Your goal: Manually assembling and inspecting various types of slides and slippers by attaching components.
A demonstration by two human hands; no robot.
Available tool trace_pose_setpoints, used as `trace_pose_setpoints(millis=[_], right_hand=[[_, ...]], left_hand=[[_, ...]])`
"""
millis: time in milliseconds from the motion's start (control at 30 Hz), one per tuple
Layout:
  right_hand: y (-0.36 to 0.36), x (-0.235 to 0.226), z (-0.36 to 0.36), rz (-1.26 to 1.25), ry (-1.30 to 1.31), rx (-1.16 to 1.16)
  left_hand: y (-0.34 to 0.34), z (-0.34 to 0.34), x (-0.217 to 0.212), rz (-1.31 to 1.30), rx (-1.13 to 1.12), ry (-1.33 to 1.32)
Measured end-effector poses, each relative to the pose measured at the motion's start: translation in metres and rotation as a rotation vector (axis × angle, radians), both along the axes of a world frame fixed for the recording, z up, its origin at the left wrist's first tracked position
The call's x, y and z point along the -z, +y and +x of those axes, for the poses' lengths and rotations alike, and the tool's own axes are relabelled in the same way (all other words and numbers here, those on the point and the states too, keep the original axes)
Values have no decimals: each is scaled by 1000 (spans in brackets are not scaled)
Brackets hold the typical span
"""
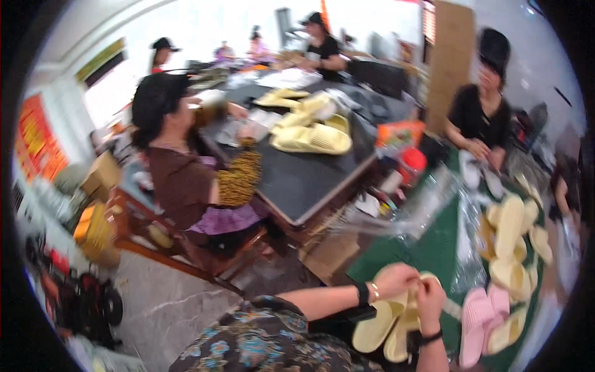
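Observation:
My left hand (395, 281) and my right hand (431, 299) meet over the near part of a green table (393, 254). The fingertips of both are pinched together; whatever is between them is too small or blurred to make out. Below and behind them lie pale yellow slippers (374, 327), partly covered by my hands. To the right of my right hand, a pair of pink slippers (476, 322) rests on the green surface, with another yellow slipper (507, 332) alongside.
More yellow slippers (509, 228) are heaped at the right. Clear plastic bags (427, 204) and a red-lidded jar (411, 162) lie farther off. Yellow slippers (313, 139) pile on a black table (304, 186), where one person (180, 173) sits. Another person (483, 111) handles whitish slippers.

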State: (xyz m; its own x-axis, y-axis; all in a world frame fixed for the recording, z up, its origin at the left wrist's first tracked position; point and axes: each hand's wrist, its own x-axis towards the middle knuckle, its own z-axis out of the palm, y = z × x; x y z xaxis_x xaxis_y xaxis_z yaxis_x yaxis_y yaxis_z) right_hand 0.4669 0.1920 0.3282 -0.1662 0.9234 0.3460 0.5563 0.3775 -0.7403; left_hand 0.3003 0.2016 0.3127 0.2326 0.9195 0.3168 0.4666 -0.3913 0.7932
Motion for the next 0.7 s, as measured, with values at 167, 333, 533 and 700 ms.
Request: trace_pose_setpoints(millis=[167,333,533,700], right_hand=[[2,13,-4,95,47,-39],[-7,-10,-1,4,-66,-126],[-4,-10,-2,43,-99,-89],[-2,-12,-2,30,-97,-84]], left_hand=[[0,-4,11,-48,11,-148],[-7,-7,0,-25,6,-200],[-3,-5,4,57,20,-143],[-1,-4,5,95,15,-88]])
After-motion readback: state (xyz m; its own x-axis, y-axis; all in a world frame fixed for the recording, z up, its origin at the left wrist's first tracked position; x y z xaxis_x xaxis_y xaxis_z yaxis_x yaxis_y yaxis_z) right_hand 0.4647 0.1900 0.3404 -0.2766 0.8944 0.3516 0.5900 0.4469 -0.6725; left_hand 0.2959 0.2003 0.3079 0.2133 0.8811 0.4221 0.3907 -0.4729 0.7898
